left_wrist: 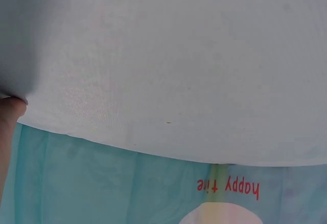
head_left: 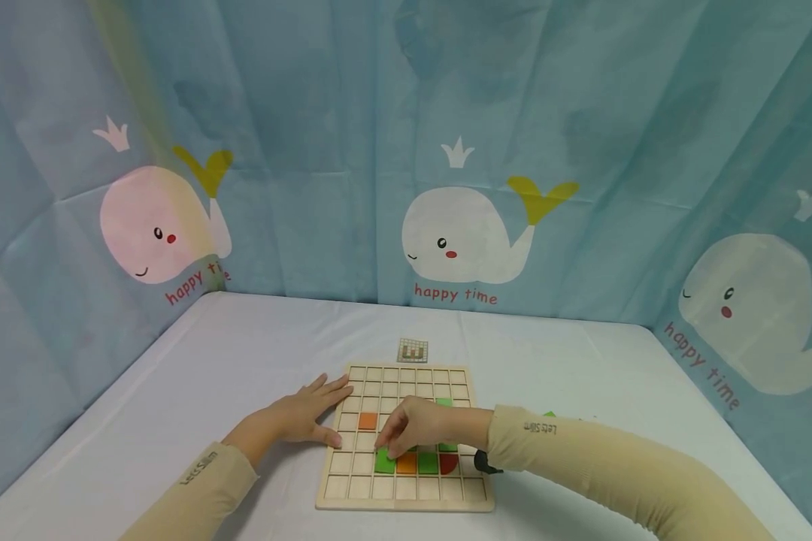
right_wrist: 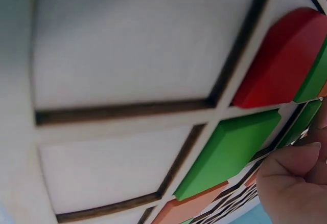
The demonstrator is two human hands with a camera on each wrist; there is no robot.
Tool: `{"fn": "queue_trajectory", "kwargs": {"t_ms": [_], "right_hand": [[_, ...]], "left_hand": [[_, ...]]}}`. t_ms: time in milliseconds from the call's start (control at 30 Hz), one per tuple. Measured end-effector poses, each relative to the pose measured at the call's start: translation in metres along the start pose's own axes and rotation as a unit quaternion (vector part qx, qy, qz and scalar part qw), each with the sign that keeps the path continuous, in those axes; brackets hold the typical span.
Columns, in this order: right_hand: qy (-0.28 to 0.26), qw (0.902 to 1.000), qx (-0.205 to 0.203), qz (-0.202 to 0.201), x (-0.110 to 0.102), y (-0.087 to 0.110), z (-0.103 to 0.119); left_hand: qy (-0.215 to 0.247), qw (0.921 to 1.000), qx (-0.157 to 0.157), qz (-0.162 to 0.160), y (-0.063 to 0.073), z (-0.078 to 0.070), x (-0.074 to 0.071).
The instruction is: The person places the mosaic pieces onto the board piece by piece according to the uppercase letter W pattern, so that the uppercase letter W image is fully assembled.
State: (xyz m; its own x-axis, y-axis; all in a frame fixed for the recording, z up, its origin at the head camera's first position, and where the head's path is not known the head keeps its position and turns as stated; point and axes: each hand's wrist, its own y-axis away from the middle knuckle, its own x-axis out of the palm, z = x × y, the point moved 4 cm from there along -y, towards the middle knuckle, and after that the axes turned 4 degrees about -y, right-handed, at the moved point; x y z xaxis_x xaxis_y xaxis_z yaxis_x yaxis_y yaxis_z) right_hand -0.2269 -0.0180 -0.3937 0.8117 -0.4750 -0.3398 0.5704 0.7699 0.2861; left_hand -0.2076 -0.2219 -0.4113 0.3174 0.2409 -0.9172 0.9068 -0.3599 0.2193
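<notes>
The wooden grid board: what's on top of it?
Green tiles, orange tiles and a rounded red piece. The right hand hides part of the board; anything there can't be seen.

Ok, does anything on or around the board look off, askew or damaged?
I see nothing spilled or damaged. Only the red piece on the grid board stands out: its rounded edge leaves part of its cell bare, unlike the square green tile beside it. That's probably just its shape.

There are one board (head_left: 362, 488), one red tile (head_left: 449, 463), two-plus orange tiles (head_left: 368, 421) and four-plus green tiles (head_left: 428, 463).
</notes>
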Motion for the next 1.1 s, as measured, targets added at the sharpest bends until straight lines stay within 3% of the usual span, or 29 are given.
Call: {"fn": "queue_trajectory", "kwargs": {"t_ms": [467, 733, 1100], "right_hand": [[0.008, 0.9995, -0.017, -0.025, -0.01, 0.007, -0.002], [-0.006, 0.9986, -0.032, -0.04, -0.038, 0.024, -0.009], [-0.005, 0.9937, -0.01, -0.111, -0.086, 0.061, -0.013]], "left_hand": [[0.001, 1.0, 0.006, -0.003, -0.001, 0.002, 0.002], [0.004, 0.9999, 0.013, -0.004, -0.002, 0.001, 0.003], [0.003, 0.9999, 0.01, -0.006, -0.002, 0.001, 0.002]]}}
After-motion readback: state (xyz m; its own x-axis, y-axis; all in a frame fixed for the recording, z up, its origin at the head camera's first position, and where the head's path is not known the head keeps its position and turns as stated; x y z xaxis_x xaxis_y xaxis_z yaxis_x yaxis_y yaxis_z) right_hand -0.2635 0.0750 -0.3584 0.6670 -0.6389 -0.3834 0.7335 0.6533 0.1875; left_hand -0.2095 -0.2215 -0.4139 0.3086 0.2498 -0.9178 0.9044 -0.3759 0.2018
